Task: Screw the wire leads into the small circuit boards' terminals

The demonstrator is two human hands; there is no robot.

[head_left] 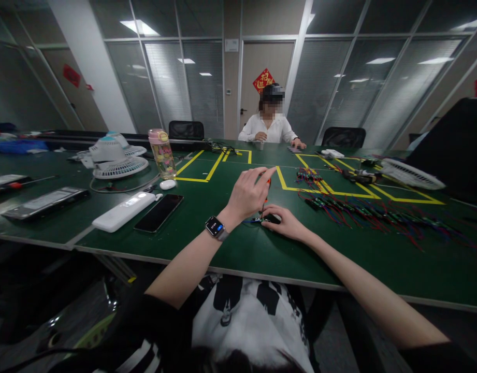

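My left hand (248, 194), with a watch (215, 227) on its wrist, is closed around the orange-red handle of a screwdriver (268, 190), mostly hidden by the fingers. Its thin dark shaft points down at a small circuit board (257, 220) with a blue wire at its left. Low on the table, my right hand (284, 223) pinches the board's right side between thumb and fingers. The exact contact at the screwdriver's tip is too small to make out.
Wired circuit boards (350, 210) lie in a row at the right. On the left are a phone (159, 213), a white power bank (124, 211), a bottle (162, 155) and a fan (119, 167). Across the green table (222, 254) sits another person (270, 127).
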